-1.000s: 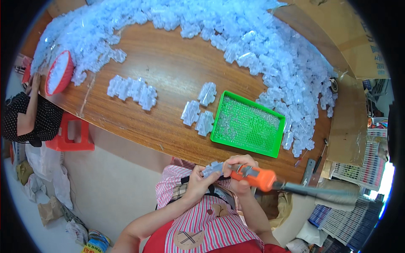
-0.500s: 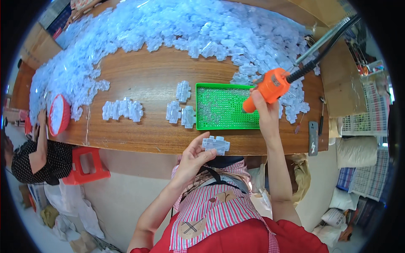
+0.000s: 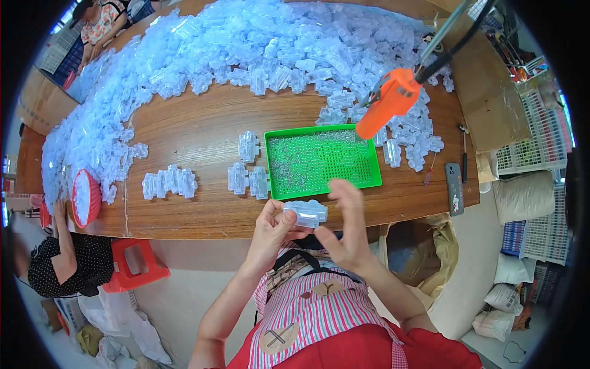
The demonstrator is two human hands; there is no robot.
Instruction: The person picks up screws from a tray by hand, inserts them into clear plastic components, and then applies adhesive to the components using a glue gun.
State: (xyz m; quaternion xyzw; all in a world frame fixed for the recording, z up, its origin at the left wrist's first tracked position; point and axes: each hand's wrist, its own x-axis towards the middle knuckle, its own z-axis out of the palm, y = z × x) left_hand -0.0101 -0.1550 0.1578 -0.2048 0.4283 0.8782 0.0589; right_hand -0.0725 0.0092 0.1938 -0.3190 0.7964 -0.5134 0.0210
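A clear plastic casing (image 3: 307, 213) is held by its left end between the thumb and fingers of my left hand (image 3: 270, 232), just in front of the table edge. My right hand (image 3: 349, 230) is empty, with its fingers spread beside the casing's right end. Above and beyond it hangs an orange electric screwdriver (image 3: 393, 101), tip down over the tray. The green tray (image 3: 369, 182) carries a scatter of small silvery screws (image 3: 295, 154), thickest on its left side. Several more clear casings (image 3: 238, 178) lie on the wood left of the tray.
A great heap of clear casings (image 3: 246, 43) covers the far side of the wooden table (image 3: 184, 123). A short row of casings (image 3: 170, 182) and a red basket (image 3: 86, 198) lie to the left. At right are a phone (image 3: 455, 189) and a dark-handled tool (image 3: 464, 160). Two other people sit at the left.
My right hand has let go of the screwdriver and come down towards the casing. The screwdriver now hangs free. My left hand still holds the casing, now tilted differently.
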